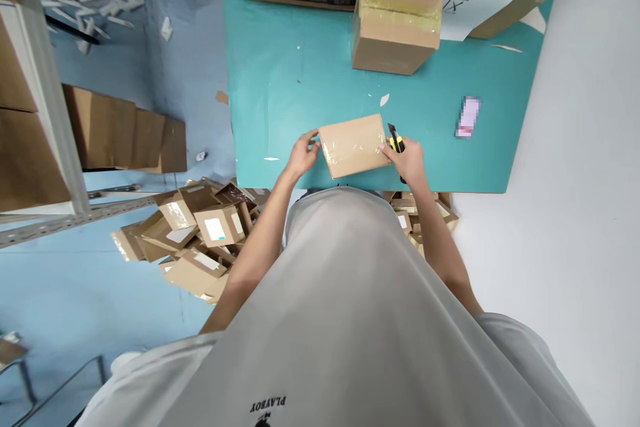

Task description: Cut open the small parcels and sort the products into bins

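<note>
A small brown cardboard box [353, 147], with shiny clear tape on its top, is held slightly tilted over the front part of the green tabletop. My left hand [303, 155] has its fingers bent at the box's left end; the fingertips meet its edge. At the right end, my right hand [407, 159] presses its thumb on the box. That same hand also grips a yellow and black box cutter [397, 140], its dark tip pointing away from me. The undersides of the fingers are hidden.
A taped carton [397, 27] stands at the back of the green table [280, 80], before larger boxes with paper signs. A blurred pink phone-like object [468, 117] lies at right. Cartons [200, 233] are heaped on the floor at left; a metal shelf [50, 93] stands beyond.
</note>
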